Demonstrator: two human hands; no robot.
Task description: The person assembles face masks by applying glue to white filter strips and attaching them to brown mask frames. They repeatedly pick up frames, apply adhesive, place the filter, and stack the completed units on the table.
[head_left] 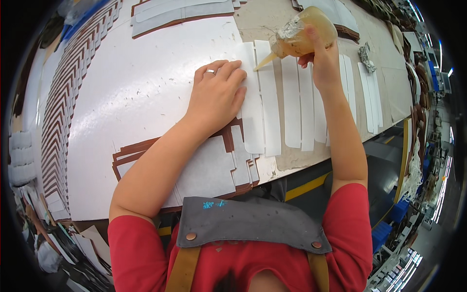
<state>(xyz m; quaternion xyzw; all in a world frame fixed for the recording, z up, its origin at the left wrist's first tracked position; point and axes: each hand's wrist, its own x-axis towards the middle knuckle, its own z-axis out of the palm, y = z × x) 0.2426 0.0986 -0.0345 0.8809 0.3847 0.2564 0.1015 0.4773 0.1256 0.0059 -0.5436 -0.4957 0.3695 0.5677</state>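
Head view, right hand [322, 57]: wrapped around a translucent amber squeeze bottle [297, 40], held tilted above the worktop.
Pale tapered nozzle [265, 62]: pointed down-left at long white flat strips [271, 112]; contact cannot be told.
Left hand [218, 91]: half open, laid palm down beside the strips.
White worktop [146, 82]: brown-edged grey panels [206, 163] are stacked nearby.

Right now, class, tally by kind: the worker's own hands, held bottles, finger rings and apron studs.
Left hand and right hand: 2
Held amber bottle: 1
Finger ring: 1
Apron studs: 2
Total: 6
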